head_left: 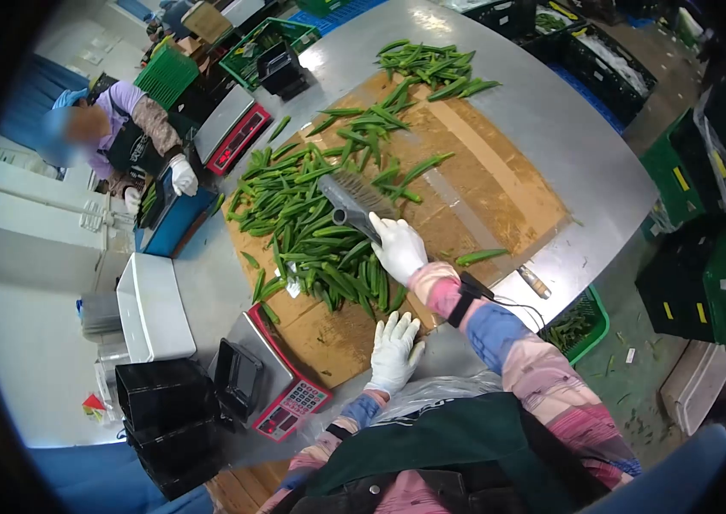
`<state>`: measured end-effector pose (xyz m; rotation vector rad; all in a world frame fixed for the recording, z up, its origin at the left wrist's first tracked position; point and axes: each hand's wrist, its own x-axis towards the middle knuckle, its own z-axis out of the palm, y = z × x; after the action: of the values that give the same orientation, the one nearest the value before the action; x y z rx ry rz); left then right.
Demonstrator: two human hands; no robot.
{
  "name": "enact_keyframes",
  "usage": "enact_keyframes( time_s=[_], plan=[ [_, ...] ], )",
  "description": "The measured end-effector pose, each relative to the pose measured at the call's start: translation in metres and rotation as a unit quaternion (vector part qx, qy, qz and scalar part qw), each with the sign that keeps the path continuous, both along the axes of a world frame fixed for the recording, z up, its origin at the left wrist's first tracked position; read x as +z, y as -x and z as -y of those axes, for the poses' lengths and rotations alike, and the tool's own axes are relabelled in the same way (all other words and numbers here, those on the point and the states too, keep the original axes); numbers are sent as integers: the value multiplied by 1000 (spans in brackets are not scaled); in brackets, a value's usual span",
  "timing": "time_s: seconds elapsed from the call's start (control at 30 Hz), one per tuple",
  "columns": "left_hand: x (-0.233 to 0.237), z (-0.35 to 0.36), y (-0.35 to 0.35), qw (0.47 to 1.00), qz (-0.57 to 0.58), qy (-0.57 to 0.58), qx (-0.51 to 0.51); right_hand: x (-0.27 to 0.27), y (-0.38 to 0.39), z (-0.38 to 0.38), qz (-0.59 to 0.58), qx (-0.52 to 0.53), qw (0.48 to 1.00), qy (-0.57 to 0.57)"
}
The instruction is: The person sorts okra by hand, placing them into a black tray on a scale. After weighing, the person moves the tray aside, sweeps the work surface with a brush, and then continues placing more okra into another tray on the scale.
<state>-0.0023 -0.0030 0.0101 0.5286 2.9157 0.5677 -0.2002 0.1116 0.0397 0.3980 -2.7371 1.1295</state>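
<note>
Steel, grey and glossy, forms the table (615,184); stained brown cardboard (513,184) with strips of tape covers its middle. Green pods (290,193) lie heaped over the cardboard's left and far parts. My right hand (399,248), white-gloved, is closed round the handle of a grey brush (347,195), whose head is at the pods. My left hand (394,353), also gloved, is at the near edge of the cardboard, fingers moderately spread, holding nothing visible. A red-edged scale (288,390) stands to its left, bearing a black tray (239,377). Across the table, a co-worker (136,128) is beside a second scale (230,128). Crates (688,283) line the littered floor (628,385) at right. My sleeve partly hides a green basket (590,330); whether the bristles touch the cardboard cannot be determined. Black borders cut off the corners.
</note>
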Motion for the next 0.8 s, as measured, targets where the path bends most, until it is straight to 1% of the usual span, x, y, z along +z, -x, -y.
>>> enact_keyframes(
  time_s=[0.03,0.1,0.17,0.2,0.23,0.27,0.33,0.4,0.47,0.53,0.6,0.67,0.7,0.73,0.77,0.8],
  plan=[
    [-3,3,0,1000,17,10,-16,8,-8,-15,19,5,998,58],
    [-7,10,-3,999,18,8,-38,19,-36,-54,-17,-19,990,138],
    [-9,13,-9,998,26,15,-47,33,-65,-96,-79,-54,994,61],
    [-10,14,-9,998,29,21,-48,31,-78,-114,-113,-94,988,37],
    [-11,14,-8,998,29,27,-50,17,-87,-131,-105,-129,986,-5],
    [-13,15,-9,998,25,25,-47,17,-100,-140,-81,-185,979,-38],
    [-16,16,-10,998,15,22,-57,-11,-116,-139,-37,-258,963,-66],
    [-16,16,-10,998,4,33,-53,-31,-125,-109,2,-240,970,23],
    [-22,17,-16,997,-20,47,-64,-23,-120,-71,104,-126,987,13],
    [-31,17,-18,994,-66,53,-68,-10,-134,-24,11,-107,989,104],
    [-37,19,-18,991,-105,35,-80,11,-152,-10,-55,-62,983,161],
    [-47,22,-23,985,-148,26,-81,40,-181,-23,-55,11,991,126],
    [-66,25,-26,993,-79,68,-48,41,-194,-33,-71,32,992,99],
    [-23,16,-29,999,-34,11,-35,39,-211,-42,-60,33,995,76],
    [-21,17,-27,995,-79,1,-56,33,-230,-52,-86,20,994,61],
    [-24,19,-27,989,-125,-13,-80,28,-254,-59,-34,-21,998,41]
  ],
)
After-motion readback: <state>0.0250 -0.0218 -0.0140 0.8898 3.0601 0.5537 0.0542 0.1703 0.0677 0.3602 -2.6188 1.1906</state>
